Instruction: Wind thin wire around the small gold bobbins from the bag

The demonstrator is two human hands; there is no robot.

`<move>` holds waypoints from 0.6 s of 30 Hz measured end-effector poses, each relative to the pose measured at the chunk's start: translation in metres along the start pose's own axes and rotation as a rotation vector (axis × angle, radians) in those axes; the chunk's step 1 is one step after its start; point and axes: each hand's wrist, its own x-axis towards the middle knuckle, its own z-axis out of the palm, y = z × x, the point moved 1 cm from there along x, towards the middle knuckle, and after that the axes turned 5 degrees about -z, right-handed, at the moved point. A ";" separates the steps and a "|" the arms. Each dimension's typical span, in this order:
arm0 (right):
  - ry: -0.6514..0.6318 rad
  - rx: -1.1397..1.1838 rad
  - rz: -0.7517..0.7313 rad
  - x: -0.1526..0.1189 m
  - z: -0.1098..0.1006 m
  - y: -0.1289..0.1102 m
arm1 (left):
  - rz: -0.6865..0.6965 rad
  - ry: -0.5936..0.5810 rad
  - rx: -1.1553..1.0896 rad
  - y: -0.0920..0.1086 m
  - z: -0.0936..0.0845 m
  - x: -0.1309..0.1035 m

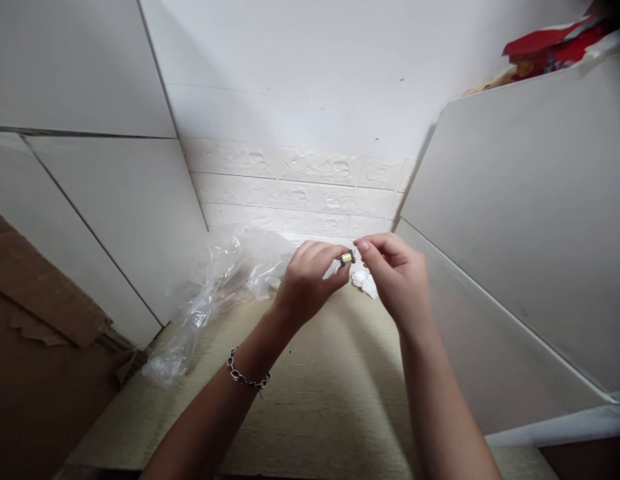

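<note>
My left hand [315, 270] pinches a small transformer [347, 258] between thumb and fingertips. Yellow tape wraps its middle, its ends are black, and thin pins stick out on the side toward my right. Just beside those pins, my right hand [396, 270] has its thumb and index finger closed in a pinch. Whatever lies between those fingertips, perhaps a fine wire end, is too small to make out. A chain bracelet circles my left wrist. Behind the hands lies a crumpled white piece [365, 283], partly hidden by my right hand.
Clear plastic bags [205, 310] lie crumpled along the left and back of the pale tabletop [315, 400]. White panels [520, 200] rise on both sides, with a brick-patterned wall [310, 187] behind. Torn cardboard [45, 287] is at left; a red package [545, 47] sits atop the right panel.
</note>
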 end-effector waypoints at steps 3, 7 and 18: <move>-0.007 -0.007 -0.003 0.000 0.000 0.000 | 0.015 -0.010 0.034 0.000 0.001 -0.001; 0.020 -0.071 -0.057 0.000 -0.001 0.000 | 0.001 -0.010 0.053 0.000 0.002 -0.001; 0.048 -0.253 -0.192 -0.003 -0.003 -0.006 | 0.084 0.181 0.116 0.001 0.000 0.001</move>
